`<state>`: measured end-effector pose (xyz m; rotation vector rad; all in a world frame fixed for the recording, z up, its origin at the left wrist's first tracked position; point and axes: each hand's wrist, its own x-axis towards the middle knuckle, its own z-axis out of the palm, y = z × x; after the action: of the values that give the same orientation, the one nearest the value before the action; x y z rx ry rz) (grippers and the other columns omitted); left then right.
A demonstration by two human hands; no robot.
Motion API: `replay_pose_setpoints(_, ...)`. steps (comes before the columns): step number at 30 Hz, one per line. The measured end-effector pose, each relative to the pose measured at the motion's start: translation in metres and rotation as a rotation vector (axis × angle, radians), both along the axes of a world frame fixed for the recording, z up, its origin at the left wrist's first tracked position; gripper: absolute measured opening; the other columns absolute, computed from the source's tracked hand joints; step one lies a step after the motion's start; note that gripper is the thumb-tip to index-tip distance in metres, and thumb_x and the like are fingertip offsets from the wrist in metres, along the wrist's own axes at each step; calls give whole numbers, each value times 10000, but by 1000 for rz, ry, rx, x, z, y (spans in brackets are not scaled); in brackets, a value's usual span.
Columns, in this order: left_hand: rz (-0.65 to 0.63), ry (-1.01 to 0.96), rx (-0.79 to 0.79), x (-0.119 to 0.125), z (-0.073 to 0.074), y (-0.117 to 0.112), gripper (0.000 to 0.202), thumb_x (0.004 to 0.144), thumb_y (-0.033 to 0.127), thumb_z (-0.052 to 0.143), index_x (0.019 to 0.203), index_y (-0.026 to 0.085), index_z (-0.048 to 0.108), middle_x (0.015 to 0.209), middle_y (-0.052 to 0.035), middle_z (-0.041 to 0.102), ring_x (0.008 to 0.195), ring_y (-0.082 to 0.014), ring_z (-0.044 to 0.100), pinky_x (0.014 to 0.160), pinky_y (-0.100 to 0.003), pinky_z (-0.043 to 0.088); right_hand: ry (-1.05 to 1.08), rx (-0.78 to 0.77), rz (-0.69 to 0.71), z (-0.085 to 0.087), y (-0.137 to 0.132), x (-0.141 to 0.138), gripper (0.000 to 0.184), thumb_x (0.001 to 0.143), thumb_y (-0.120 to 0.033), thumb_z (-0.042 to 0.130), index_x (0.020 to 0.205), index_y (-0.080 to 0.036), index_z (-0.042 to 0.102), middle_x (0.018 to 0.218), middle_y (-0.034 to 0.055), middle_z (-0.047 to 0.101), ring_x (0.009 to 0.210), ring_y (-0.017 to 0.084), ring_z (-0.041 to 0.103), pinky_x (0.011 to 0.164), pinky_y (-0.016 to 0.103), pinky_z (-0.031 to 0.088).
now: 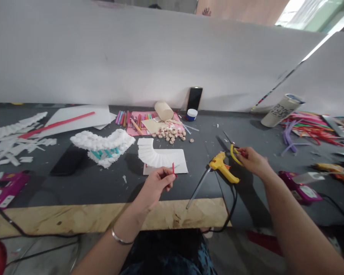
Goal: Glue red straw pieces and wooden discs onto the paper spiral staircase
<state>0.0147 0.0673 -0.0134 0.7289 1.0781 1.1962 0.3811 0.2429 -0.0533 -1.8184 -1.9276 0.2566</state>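
Chipboard is exposed along the near edge of the table (74,217); the rest is covered by a dark sheet. Near the middle of that edge a short red strip (173,168) is pinched upright between the thumb and fingertips of the left hand (156,184). The fingers are closed narrowly on its lower end, apparently so that most of its length is left free and in view. The right hand (253,160), further toward the right edge, is closed around the yellow handles of the scissors (234,151), whose blades are pointed toward the far edge; whether the blades are parted cannot be told. A yellow glue gun (224,169) is laid on its side between the two hands, just beside the right one, probably kept within reach; its black cord (232,214) is run off over the near edge. Just beyond the left hand a white sheet (177,162) carries a fan of pleated white paper (150,152), and the strip is held just in front of it. To the left of that a fluffy white piece (103,143) with teal showing is set down. Toward the far edge wooden discs (170,134), coloured pens (132,119) and a phone (194,98) propped against the white wall are noted, seemingly pushed back from the working area. Coloured straws (312,128) are heaped at the right edge.
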Motion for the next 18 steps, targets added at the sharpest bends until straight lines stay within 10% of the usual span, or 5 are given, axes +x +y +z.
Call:
replay_pose_setpoints(5,-14,12,27,2,6,16,317,676,389,778,748,171,561,541,33,580,465,-66,467,476,-202,345,-146,64,26,18,-15,-18,168,839,-344,597,878,-185,635,960,217,658,1016,372,596,857,517,394)
replay_pose_setpoints(11,-35,-18,86,5,21,38,354,629,400,819,736,161,581,578,26,601,508,-69,511,504,-200,397,-118,55,357,0,-76,-56,279,830,-356,545,1085,-243,566,1043,129,660,1002,314,632,858,452,503)
replay_pose_setpoints(18,-61,-136,103,11,18,44,392,597,407,862,739,147,605,711,-11,668,596,-93,614,549,-208,458,-35,60,162,-17,-63,-74,251,652,-242,538,902,-220,535,842,123,651,823,303,637,764,444,511)
